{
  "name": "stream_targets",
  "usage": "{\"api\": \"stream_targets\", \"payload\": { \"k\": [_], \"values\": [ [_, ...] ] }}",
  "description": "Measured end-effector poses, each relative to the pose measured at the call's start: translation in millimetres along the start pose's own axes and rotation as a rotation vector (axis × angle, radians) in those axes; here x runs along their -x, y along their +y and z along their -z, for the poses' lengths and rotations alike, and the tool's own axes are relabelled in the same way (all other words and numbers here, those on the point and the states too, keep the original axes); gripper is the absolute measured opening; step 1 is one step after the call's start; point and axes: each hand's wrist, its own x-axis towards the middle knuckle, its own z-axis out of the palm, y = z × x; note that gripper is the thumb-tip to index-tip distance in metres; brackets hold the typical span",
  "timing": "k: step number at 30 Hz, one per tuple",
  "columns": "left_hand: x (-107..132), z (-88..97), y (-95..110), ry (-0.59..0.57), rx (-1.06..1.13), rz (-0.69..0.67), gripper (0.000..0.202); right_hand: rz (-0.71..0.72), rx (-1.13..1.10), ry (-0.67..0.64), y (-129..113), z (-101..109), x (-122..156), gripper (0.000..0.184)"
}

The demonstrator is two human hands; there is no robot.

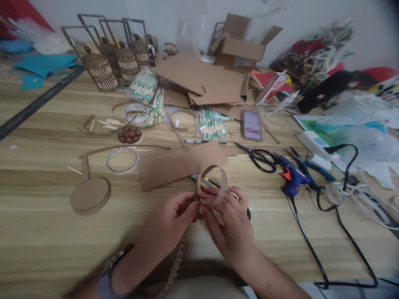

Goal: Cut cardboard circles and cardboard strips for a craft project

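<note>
My left hand (170,220) and my right hand (230,224) meet over the near middle of the wooden table (46,199). Both pinch a corrugated cardboard strip (215,182) curled into a ring above my fingers. The strip's free tail (177,261) hangs down between my wrists toward my lap. A yellow-and-black utility knife (207,182) lies on the table just behind the ring. A folded cardboard piece (181,164) lies beyond it.
Cardboard discs (90,195), a tape ring (122,160), a dish of brown beads (129,135), chopstick packs (212,124) and finished stick lanterns (101,70) lie to the left and back. Scissors (260,158), a blue glue gun (293,176) with black cord (311,249), pliers and an open box (240,45) are to the right.
</note>
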Motion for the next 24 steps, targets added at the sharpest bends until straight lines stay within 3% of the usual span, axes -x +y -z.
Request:
{"api": "stream_targets", "payload": {
  "k": [24],
  "values": [
    [0.3,1.5,-0.2,-0.038,-0.027,-0.008,0.034,-0.013,0.005,-0.004,0.7,-1.7,0.5,0.015]
  ]
}}
